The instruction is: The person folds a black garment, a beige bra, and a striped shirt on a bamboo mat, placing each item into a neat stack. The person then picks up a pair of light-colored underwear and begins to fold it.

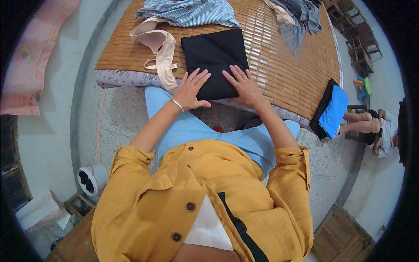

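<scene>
- The person wears a mustard-yellow buttoned shirt (174, 196) and light blue trousers (192, 129), and both forearms reach forward from the lower edge to the bed.
- The left hand (190, 89), with a thin silver bracelet (176, 104) at the wrist, lies flat on the near left corner of the folded black cloth rectangle (214, 59). Its fingers are spread and released; they press, they do not grasp.
- The right hand (244, 85) lies flat on the near right part of the same cloth, fingers also stretched out and loose, holding nothing.
- The black cloth rests on the woven bamboo mat (270, 65) near the front edge of the bed, directly before the person.
- Its long axis runs away from the person, slightly tilted so that the far end leans to the left. The near short edge is under the palms.
- I judge the step in hand to be the flattening of a fold already made. The next move probably calls for even pressure over the cloth so the layers do not shift.
- Just left of the cloth lies a beige undergarment with straps (159, 48), almost touching it.
- Farther away are a striped blue-white garment (187, 11) and a grey crumpled garment (299, 19).
- On the right, a folded bright blue and black cloth (331, 111) hangs over the bed edge.
</scene>
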Motion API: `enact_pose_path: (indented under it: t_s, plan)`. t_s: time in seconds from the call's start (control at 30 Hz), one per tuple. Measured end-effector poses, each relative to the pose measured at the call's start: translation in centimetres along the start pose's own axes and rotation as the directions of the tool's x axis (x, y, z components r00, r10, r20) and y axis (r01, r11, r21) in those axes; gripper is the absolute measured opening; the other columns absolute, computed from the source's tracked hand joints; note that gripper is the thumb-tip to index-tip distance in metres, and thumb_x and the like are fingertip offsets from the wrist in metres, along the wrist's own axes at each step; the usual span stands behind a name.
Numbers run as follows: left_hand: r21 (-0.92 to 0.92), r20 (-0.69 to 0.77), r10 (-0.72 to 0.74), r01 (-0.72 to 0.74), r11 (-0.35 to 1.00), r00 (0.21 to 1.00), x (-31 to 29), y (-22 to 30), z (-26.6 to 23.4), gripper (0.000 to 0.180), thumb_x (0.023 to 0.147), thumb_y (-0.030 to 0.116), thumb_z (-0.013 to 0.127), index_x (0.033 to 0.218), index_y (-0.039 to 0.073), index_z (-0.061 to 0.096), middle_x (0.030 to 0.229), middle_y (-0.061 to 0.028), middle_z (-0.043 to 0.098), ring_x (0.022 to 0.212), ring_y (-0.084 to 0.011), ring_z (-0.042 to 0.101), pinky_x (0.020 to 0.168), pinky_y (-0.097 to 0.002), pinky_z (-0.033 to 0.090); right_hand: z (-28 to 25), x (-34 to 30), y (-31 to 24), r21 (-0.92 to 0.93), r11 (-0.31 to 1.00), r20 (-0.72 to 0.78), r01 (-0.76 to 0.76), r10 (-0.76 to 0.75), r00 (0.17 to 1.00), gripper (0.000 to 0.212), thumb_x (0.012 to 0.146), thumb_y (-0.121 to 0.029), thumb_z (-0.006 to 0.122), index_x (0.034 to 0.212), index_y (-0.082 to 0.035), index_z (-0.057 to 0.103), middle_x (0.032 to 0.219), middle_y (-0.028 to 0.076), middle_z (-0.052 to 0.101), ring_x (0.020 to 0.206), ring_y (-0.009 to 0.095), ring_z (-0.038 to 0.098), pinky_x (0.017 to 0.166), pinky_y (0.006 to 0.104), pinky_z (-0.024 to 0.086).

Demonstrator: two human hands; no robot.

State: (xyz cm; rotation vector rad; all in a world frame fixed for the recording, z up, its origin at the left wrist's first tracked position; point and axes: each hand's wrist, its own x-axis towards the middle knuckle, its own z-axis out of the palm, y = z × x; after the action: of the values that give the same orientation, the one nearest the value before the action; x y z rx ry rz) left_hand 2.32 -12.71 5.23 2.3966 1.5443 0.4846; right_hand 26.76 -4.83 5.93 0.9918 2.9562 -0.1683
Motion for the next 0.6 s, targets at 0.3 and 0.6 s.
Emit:
enact_pose_path:
  t_s: [0.3,0.6]
  plan:
    - [0.181,0.091,0.058,-0.073,0.981,0.994,-0.2,-2.7,-0.6,0.100,0.053,0.012,0.080,0.138,0.022,0.028,0.145,-0.0054,0.025,0.133,-0.0290,0.026,0.108,-0.0505,0.021,-2.0,-0.4,3.6,0.263,0.960,0.073,0.096,-0.119,0.990,0.113,0.049,-0.019,0.084,0.143,-0.017,0.020,0.148,0.011,0.018,0.136,0.032,0.018,0.112,0.0428,0.020]
    - [-0.123,-0.104,0.090,-0.103,0.987,0.990,-0.1,-4.1,1.3,0.085,0.058,-0.001,0.070,0.134,0.017,0.037,0.142,-0.0063,0.033,0.132,-0.0298,0.029,0.108,-0.0513,0.022,-2.7,-1.4,5.3,0.318,0.923,0.047,0.217,-0.244,0.969,0.092,0.064,-0.023,0.077,0.141,-0.014,0.027,0.146,0.009,0.027,0.135,0.030,0.021,0.112,0.0426,0.020]
